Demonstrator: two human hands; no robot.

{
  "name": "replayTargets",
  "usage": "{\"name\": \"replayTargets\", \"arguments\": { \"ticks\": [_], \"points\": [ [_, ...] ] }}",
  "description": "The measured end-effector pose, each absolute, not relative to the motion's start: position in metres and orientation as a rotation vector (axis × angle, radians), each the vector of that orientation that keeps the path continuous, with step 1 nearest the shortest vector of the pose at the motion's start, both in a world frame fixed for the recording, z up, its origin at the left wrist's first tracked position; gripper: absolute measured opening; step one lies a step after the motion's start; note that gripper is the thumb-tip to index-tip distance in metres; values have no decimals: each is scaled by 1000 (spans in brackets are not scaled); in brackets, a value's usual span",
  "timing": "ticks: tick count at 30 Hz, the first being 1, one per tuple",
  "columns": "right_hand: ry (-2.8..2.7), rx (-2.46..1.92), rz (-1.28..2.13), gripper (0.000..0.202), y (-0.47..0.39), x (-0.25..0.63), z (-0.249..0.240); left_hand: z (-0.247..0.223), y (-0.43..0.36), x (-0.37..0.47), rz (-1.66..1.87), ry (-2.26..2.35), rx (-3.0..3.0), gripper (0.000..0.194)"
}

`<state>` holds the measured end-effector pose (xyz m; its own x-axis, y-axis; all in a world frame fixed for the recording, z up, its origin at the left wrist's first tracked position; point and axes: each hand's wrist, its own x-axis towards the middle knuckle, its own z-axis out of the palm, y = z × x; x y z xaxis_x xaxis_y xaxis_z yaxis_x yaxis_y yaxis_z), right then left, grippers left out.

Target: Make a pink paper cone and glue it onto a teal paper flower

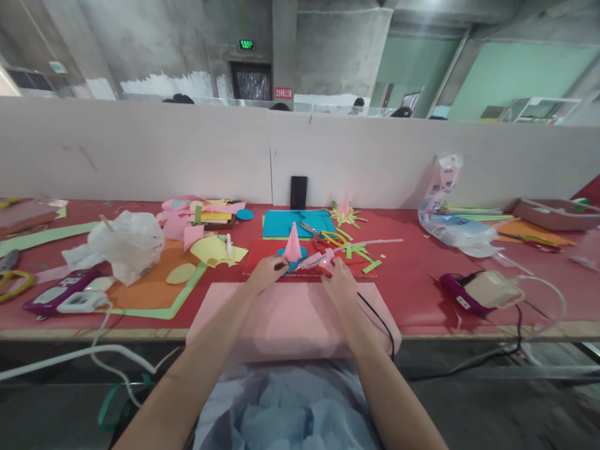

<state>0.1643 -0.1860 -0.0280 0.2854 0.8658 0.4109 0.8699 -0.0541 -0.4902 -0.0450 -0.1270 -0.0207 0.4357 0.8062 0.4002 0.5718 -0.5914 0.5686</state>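
A pink paper cone [293,244] stands on a blue paper piece [302,252] with rounded lobes. My left hand [266,274] has its fingers closed at the near left edge of that blue paper. In my right hand [340,281] is a pink hot glue gun [327,259], its nozzle pointing left to the foot of the cone. A long clear glue stick [375,242] sticks out of the gun's back, and its black cord [380,317] runs down to the right. Red card [253,261] lies beneath the work.
Scissors with yellow and orange handles [334,238] lie on blue sheets [276,224] behind the work. A phone [299,192] leans on the partition. Green strips [360,257] lie right of it. Purple power strips [457,294] flank the pink box [300,319] before me.
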Motion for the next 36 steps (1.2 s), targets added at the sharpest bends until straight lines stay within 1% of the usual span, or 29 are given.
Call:
{"name": "replayTargets", "arguments": {
  "ticks": [17,36],
  "points": [
    [-1620,-1868,-119,29,-187,163,-28,-20,-127,-44,925,1199,2342,18],
    [-1600,-1861,-53,28,-186,164,-27,-18,-129,-44,926,1192,2317,17]
  ]
}}
